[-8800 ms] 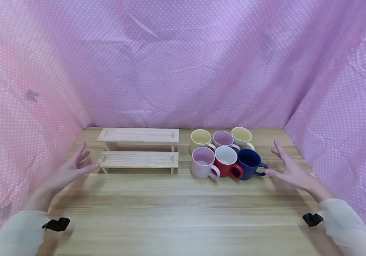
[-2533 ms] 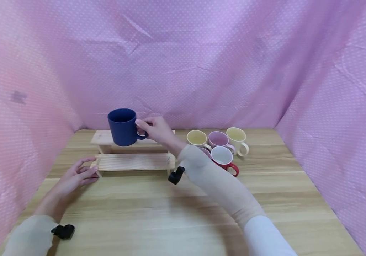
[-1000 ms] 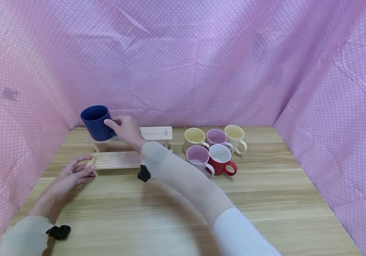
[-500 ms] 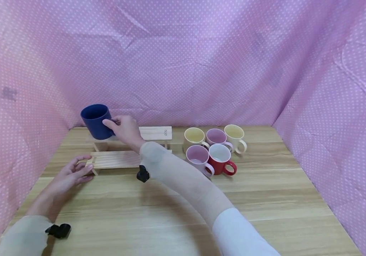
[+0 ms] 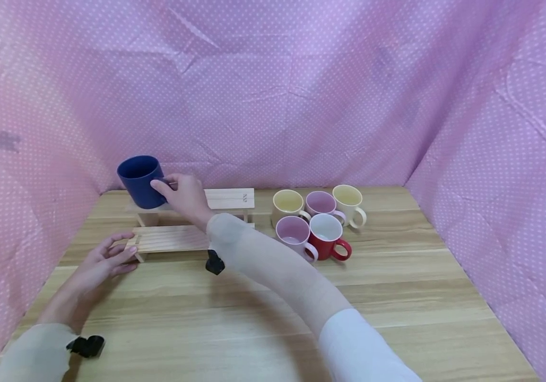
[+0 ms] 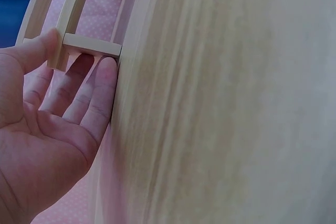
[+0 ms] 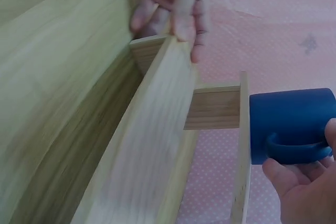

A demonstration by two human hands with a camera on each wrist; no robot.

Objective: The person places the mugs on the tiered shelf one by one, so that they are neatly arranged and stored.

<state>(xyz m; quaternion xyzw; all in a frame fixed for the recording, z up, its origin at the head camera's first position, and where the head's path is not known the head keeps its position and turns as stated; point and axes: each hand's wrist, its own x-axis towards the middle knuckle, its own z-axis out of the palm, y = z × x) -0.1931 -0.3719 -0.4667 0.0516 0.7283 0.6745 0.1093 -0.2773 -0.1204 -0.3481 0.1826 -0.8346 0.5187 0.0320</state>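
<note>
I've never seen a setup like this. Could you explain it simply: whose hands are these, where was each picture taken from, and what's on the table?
There is no machine here, just a person's bare hands. The wide picture comes from a camera worn on the head; the two close ones come from cameras on the left and right wrists.

On the wood-grain table are two bench-shaped stands of pale wood: a low front stand and a taller rear stand. Beside them are two yellow mugs, two pink mugs and a red mug with a white inside.

The right hand holds a dark blue mug by its handle at the rear stand's left end. The left hand grips the front stand's left end.
</note>
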